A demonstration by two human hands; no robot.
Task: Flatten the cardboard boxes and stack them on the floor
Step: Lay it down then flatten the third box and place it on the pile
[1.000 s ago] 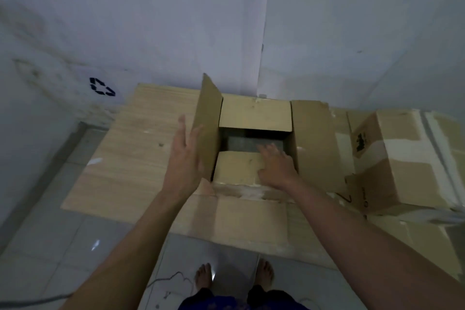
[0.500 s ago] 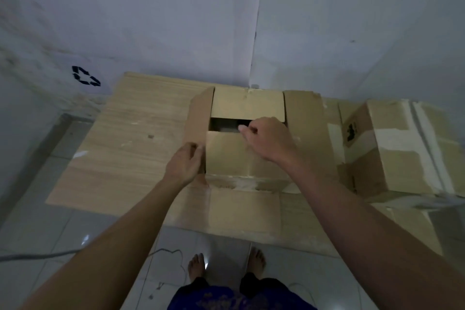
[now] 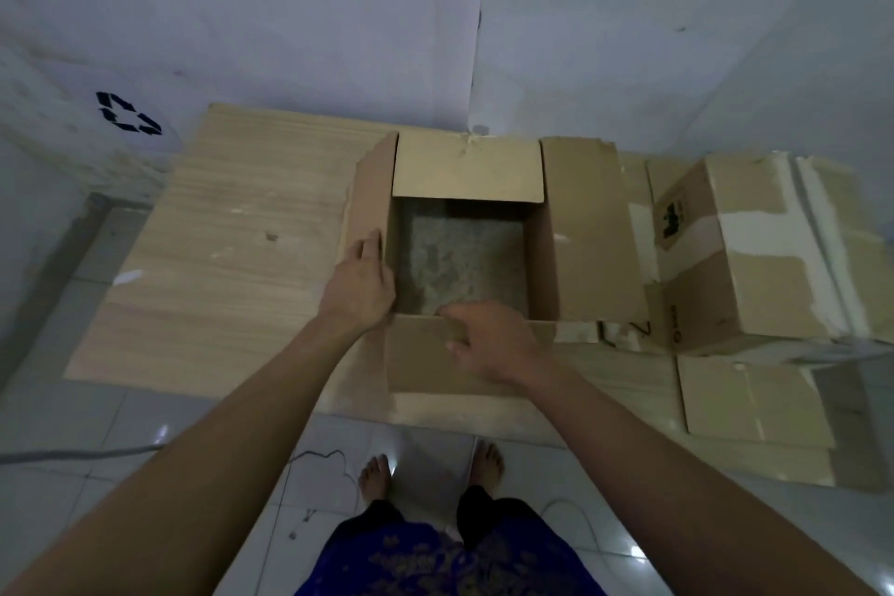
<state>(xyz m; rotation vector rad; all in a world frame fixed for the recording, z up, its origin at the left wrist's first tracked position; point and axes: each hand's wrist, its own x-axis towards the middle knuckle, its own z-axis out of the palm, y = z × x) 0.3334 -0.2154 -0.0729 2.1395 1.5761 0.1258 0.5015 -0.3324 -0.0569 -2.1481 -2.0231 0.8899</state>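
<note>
free: bare table (image 3: pixel 232 257) left of my open box (image 3: pixel 459 257) | blocked: taped box (image 3: pixel 754 252) close right | wall (image 3: pixel 338 15) just behind

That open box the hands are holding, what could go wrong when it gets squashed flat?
1. The open box sits close beside the taped box, so its right flap could bump that one as it folds.
2. The right hand grips the near flap and the left hand holds the left edge; fingers might get pinched or scraped by cardboard.
3. Bare feet stand near a thin cable on the floor, a possible trip.
</note>
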